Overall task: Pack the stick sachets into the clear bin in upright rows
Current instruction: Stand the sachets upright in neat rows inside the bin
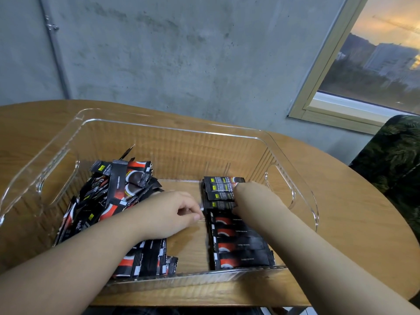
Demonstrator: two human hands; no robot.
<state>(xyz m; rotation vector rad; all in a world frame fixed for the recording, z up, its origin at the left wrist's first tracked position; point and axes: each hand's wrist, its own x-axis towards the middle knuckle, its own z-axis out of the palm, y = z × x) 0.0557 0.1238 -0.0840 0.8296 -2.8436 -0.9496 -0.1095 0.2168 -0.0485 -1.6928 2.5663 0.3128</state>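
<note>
A clear plastic bin (172,128) stands on the wooden table. A loose pile of black-and-red stick sachets (109,192) fills its left side, and a few more lie flat at the front (150,258). On the right, a neat row of sachets (238,246) runs from front to back. My left hand (168,214) is inside the bin with curled fingers, its fingertips pinching at the left end of a sachet in the row (218,204). My right hand (256,201) grips the right ends of the sachets at the back of the row. Its fingers hide those ends.
The round wooden table (341,201) ends close behind the bin at a grey concrete wall. A dark leaf-patterned seat (395,160) stands at the right edge. A window (375,64) is at the upper right. A strip of bare bin floor lies between the pile and the row.
</note>
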